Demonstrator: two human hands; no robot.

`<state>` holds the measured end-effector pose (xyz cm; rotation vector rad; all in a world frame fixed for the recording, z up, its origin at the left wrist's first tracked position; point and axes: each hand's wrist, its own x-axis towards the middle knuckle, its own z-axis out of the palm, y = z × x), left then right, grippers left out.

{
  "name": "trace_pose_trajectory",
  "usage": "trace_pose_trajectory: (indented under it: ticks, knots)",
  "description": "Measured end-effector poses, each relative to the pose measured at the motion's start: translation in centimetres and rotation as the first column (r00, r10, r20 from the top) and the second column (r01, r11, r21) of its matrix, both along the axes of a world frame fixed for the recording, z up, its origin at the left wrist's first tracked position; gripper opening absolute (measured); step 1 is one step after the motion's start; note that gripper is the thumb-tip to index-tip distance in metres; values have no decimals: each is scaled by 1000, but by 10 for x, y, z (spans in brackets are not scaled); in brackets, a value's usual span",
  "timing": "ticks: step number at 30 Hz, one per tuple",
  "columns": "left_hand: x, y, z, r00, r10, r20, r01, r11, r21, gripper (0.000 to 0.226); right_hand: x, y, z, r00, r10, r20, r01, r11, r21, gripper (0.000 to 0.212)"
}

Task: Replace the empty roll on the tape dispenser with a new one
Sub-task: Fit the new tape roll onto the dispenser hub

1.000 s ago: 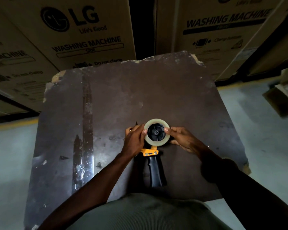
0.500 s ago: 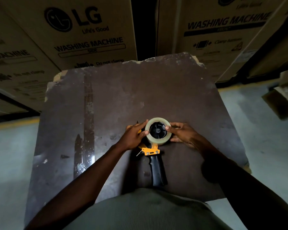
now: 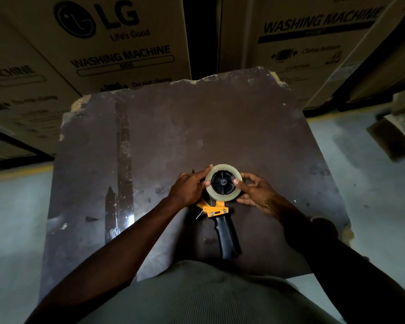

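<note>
A tape dispenser (image 3: 225, 232) with an orange frame and a black handle lies flat on a dark worn board (image 3: 220, 127), handle pointing toward me. A clear tape roll (image 3: 222, 198) sits around the dispenser's black hub. My left hand (image 3: 187, 189) holds the roll's left side, fingertips on its rim. My right hand (image 3: 256, 191) grips the right side, thumb on the roll's inner edge. The dispenser's front end is hidden under my left hand and the roll.
Large cardboard washing machine boxes (image 3: 117, 43) stand right behind the board. A grey floor (image 3: 372, 183) lies on both sides. Another carton (image 3: 398, 132) sits at the right edge. A shiny strip of old tape (image 3: 124, 178) runs down the board's left part.
Both hands stay on the roll. My right thumb has shifted onto the roll's inner edge and the left fingers have spread along its rim. The dispenser has barely moved.
</note>
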<state>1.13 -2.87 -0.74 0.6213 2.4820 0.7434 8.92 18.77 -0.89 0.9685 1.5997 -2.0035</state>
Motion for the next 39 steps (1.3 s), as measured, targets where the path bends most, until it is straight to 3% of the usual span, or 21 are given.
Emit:
trace_pose_trajectory:
  ticks: [4,8,11,18,23,28,32,39]
  knots:
    - [0,-2,3,1000,-9,-9,9,1000,5,52,1,-3,4,1000,-23,21,23,1000,-14,46]
    - [5,-8,5,997,-38,-61,45,992,117,49,-1,-5,6,998,-44,50,43,999,5,47]
    - [15,-19,6,992,60,-107,-40,983,177,43,-1,-6,4,996,-65,60,64,998,14,47]
    - [45,-28,7,958,166,-232,-144,983,110,12,-1,-8,1,994,-94,61,94,996,11,36]
    - [53,-17,14,961,192,-201,-188,981,40,18,1,-10,0,990,-126,62,127,992,-17,29]
    - [49,-3,25,983,164,-77,-172,980,-105,28,3,-12,-2,987,-147,66,148,989,2,33]
    - [45,7,21,985,147,-89,-161,969,-185,24,5,-12,-3,986,-153,61,153,988,0,40]
    - [41,-6,0,961,248,-125,-257,965,-61,30,4,-12,-4,985,-153,75,152,988,20,47]
